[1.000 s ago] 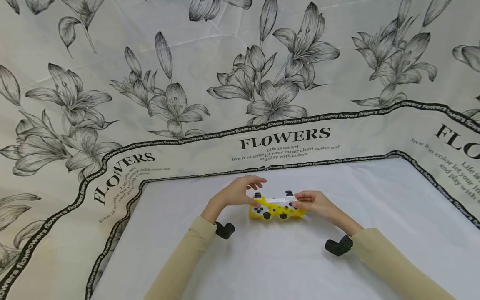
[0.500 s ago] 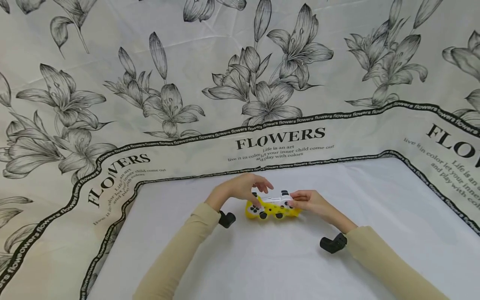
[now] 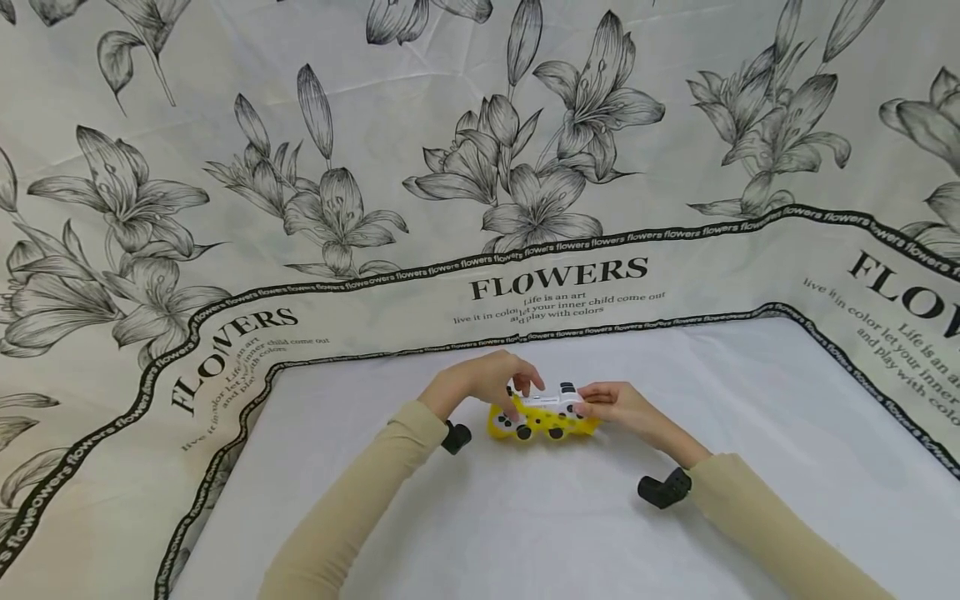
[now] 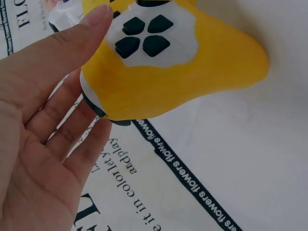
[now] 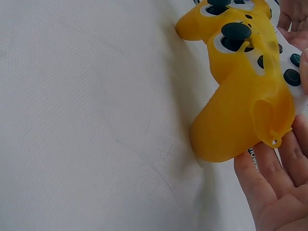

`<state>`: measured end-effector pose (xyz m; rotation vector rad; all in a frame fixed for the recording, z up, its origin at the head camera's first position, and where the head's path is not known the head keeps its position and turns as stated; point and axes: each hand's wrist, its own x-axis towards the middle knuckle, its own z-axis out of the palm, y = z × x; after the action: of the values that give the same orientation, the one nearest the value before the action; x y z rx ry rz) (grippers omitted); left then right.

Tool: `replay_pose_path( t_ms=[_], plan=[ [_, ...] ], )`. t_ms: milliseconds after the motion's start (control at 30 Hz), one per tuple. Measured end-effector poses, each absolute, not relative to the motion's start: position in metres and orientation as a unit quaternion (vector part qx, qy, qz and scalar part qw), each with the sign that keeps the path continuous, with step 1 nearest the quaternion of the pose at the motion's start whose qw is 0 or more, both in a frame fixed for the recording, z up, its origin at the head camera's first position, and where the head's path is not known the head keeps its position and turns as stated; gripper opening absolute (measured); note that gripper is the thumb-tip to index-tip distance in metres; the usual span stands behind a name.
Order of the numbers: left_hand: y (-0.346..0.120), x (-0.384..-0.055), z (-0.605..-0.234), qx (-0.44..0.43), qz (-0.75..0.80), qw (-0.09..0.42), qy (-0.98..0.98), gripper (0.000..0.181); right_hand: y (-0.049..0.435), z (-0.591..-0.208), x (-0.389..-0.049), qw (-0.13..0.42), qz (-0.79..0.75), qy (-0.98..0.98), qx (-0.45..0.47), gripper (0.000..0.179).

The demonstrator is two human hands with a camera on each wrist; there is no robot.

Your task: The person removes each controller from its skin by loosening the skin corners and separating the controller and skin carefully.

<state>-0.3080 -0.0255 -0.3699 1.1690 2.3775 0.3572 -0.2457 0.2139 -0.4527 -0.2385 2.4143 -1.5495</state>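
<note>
A white game controller (image 3: pixel 551 400) is held between both hands, with a yellow silicone cover (image 3: pixel 542 419) partly on it. In the left wrist view the cover (image 4: pixel 144 91) fits round the left handle and the directional buttons (image 4: pixel 144 36). At the right end, seen from the right wrist, the cover (image 5: pixel 219 125) sits off the white shell, leaving round buttons (image 5: pixel 292 77) bare beside its edge. My left hand (image 3: pixel 489 379) grips the controller's left end, thumb on the cover's edge and fingers behind. My right hand (image 3: pixel 622 408) pinches the upper right corner, its other fingers under the cover.
A white cloth (image 3: pixel 570 525) covers the tabletop. Behind it rises a fabric backdrop (image 3: pixel 420 108) printed with lilies and lettering. Black wrist devices show below the left wrist (image 3: pixel 456 437) and the right wrist (image 3: pixel 663 490).
My left hand's fingers have come down from above onto the controller's back edge, and the left forearm has turned slightly. The right hand keeps its hold; the whole view has shifted a little.
</note>
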Motion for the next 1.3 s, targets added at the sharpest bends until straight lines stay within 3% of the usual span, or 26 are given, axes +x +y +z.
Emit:
replay_pose_path(
  t_ms=[333,700,1300],
  plan=[
    [-0.027,-0.305,-0.373,0.423,0.116,0.212,0.873,0.042,0.213,-0.451,-0.244,0.133,-0.531,0.833,-0.077,0.053],
    [-0.035,-0.298,-0.383,0.414,0.104,0.127,0.895,0.025,0.215,-0.453,-0.247,0.133,-0.529,0.833,-0.09,0.054],
    [-0.034,-0.292,-0.385,0.436,0.081,0.042,0.895,0.009,0.214,-0.451,-0.248,0.158,-0.507,0.843,-0.089,0.065]
  ],
)
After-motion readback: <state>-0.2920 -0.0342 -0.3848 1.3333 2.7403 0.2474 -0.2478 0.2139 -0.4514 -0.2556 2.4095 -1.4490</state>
